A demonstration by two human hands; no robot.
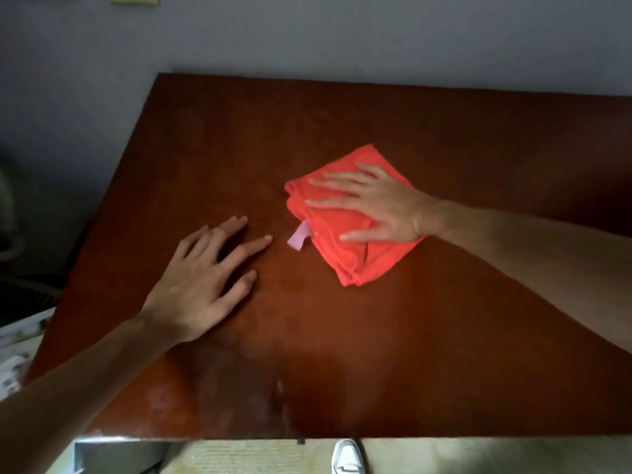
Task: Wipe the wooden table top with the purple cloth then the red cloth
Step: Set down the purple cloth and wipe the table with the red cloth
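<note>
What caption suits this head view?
Right hand presses a folded red cloth on the wooden table; left hand rests flat.

Both forearms are bare; one white shoe [348, 457] shows below.

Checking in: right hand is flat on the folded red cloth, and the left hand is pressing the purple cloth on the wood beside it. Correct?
Not quite. The left hand holds no cloth; its fingers rest spread on the bare wooden table top. No purple cloth shows in the head view. The right hand is flat on the folded red cloth, as you said.
</note>
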